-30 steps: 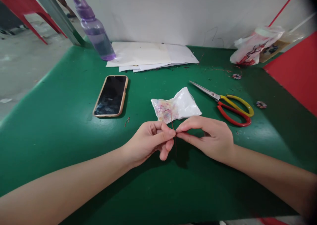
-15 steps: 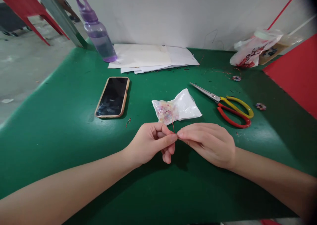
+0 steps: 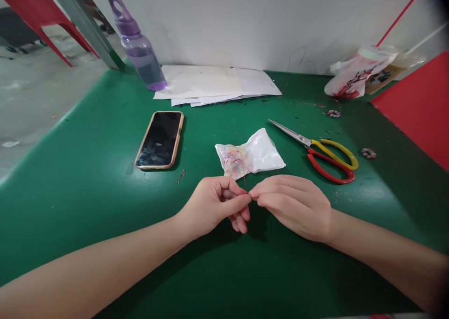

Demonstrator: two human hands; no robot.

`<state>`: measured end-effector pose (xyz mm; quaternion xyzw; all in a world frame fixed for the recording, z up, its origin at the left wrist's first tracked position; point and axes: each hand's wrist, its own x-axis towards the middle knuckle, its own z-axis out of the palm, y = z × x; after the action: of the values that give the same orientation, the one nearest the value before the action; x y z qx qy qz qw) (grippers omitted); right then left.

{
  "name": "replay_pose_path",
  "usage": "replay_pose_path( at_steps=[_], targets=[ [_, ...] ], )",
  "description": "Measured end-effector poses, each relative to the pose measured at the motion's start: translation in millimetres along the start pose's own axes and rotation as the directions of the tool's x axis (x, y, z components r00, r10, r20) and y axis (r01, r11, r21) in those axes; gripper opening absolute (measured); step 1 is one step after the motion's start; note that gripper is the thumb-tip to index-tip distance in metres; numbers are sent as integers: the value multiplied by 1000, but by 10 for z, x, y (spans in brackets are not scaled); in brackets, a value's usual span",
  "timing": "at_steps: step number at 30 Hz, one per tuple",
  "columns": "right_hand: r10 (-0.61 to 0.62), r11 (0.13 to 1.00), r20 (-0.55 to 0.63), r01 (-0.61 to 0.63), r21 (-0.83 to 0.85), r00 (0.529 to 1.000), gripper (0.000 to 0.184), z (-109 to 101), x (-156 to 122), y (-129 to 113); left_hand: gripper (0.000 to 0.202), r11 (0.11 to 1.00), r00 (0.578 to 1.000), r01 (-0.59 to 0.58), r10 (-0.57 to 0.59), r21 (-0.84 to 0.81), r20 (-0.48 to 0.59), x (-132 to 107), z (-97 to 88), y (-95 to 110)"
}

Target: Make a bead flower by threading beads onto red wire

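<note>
My left hand (image 3: 214, 206) and my right hand (image 3: 294, 205) meet fingertip to fingertip low over the green table (image 3: 87, 169). Both pinch a thin reddish wire (image 3: 244, 182) that sticks up between them. Just beyond the fingers lies a small clear plastic bag of coloured beads (image 3: 249, 156). The rest of the wire is hidden by my fingers.
Scissors with yellow and red handles (image 3: 322, 153) lie to the right of the bag. A phone (image 3: 159, 139) lies face up at the left. A purple bottle (image 3: 138, 45), a stack of papers (image 3: 213, 83) and a plastic bag with drink cups (image 3: 361, 71) stand along the wall. Two small bead flowers (image 3: 369, 153) lie at the right.
Both hands have stayed pinched on the wire and sunk slightly toward the table. The left fingers have curled in tighter, and the wire now shows shorter above them.
</note>
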<state>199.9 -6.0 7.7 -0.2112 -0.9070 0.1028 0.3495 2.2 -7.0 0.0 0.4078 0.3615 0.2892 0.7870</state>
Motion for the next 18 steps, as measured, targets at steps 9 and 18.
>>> replay_pose_path(
  at_steps=[9,18],
  targets=[
    [-81,993,45,85,-86,996,10,3,-2,53,18,1000,1000,15,-15,13,8,3,12,3],
    [2,1000,30,-2,-14,1000,9,50,-68,12,19,999,999,39,-38,27,-8,-2,32,-2]
  ],
)
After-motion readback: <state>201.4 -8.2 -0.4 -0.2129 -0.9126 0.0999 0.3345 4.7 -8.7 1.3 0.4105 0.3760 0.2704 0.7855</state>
